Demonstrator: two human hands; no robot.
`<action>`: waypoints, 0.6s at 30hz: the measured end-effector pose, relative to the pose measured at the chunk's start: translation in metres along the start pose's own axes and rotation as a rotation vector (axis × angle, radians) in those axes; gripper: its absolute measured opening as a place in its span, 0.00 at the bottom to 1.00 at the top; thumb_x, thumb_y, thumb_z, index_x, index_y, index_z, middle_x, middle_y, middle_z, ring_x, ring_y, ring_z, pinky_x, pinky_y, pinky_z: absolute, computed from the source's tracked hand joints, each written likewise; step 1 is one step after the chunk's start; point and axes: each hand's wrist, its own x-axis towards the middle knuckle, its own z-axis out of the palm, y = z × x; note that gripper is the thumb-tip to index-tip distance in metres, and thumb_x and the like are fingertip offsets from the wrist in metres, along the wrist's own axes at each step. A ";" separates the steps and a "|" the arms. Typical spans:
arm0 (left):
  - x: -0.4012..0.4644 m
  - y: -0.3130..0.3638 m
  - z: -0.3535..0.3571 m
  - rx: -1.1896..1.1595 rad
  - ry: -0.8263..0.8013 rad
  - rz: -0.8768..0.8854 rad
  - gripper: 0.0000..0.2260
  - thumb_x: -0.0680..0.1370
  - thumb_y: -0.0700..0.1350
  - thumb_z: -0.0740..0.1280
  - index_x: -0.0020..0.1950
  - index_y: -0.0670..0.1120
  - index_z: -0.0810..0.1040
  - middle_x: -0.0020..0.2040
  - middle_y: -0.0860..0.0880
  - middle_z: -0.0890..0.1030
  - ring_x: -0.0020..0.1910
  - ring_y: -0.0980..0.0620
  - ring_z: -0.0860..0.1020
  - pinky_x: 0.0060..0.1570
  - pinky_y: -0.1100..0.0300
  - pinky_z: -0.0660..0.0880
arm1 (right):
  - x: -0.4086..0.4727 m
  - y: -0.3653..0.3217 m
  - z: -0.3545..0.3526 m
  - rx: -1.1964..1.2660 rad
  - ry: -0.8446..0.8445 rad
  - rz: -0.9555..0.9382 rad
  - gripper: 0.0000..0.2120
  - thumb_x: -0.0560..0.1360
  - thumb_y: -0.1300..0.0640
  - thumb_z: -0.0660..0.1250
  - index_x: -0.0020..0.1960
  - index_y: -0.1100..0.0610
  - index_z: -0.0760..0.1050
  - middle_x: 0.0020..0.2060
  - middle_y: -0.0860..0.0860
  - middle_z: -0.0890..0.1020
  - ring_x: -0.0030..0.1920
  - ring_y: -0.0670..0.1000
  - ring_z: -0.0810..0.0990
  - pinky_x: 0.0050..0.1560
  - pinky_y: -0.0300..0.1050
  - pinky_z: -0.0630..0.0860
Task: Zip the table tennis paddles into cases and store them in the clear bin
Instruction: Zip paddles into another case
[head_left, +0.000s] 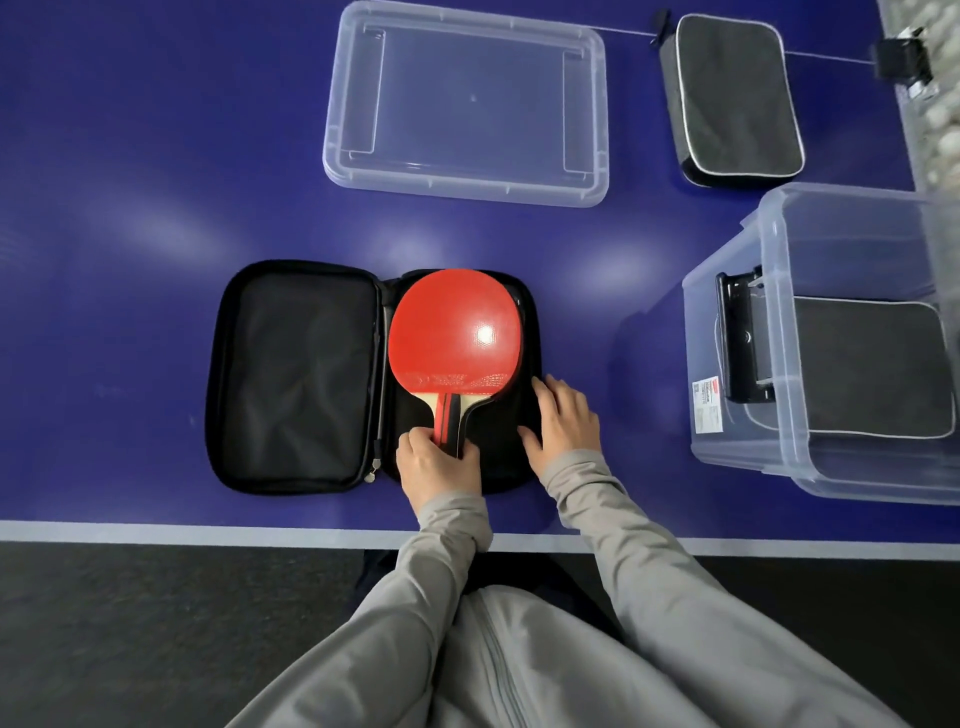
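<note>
Left hand: the left hand (439, 465) is curled round the handle of the red paddle (455, 332), gripping it at the butt end.
Right hand: the right hand (563, 418) lies flat with fingers straight on the right edge of the open case (296, 374), holding nothing.
Paddle: it lies red face up in the right half of the open case, handle towards the person.
Open case: black, spread flat on the blue table (130, 182), near its front edge.
Clear bin: the clear bin (779, 332) stands at the right, a zipped case (872, 369) inside it.
Lid: the clear lid (467, 182) lies beyond the open case.
Far case: another closed case (732, 98) rests right of the lid.
</note>
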 end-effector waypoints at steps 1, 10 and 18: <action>0.000 0.002 0.002 -0.010 -0.001 -0.006 0.14 0.67 0.41 0.72 0.47 0.38 0.73 0.48 0.42 0.76 0.50 0.43 0.73 0.48 0.54 0.68 | 0.000 0.001 0.000 -0.009 -0.003 -0.006 0.31 0.75 0.51 0.62 0.74 0.54 0.55 0.74 0.53 0.60 0.72 0.55 0.58 0.64 0.53 0.65; 0.007 -0.007 -0.007 -0.042 -0.191 0.076 0.21 0.67 0.48 0.76 0.52 0.38 0.73 0.49 0.44 0.74 0.50 0.46 0.73 0.56 0.55 0.70 | -0.002 0.002 -0.003 0.001 -0.010 -0.024 0.30 0.76 0.51 0.62 0.74 0.54 0.55 0.74 0.51 0.59 0.74 0.53 0.56 0.66 0.52 0.65; 0.026 -0.039 -0.066 0.015 -0.520 0.399 0.23 0.65 0.45 0.78 0.58 0.42 0.77 0.50 0.46 0.79 0.47 0.53 0.76 0.54 0.63 0.71 | -0.025 0.001 0.002 0.176 0.071 0.038 0.29 0.73 0.55 0.67 0.72 0.57 0.62 0.65 0.56 0.69 0.67 0.56 0.65 0.61 0.52 0.68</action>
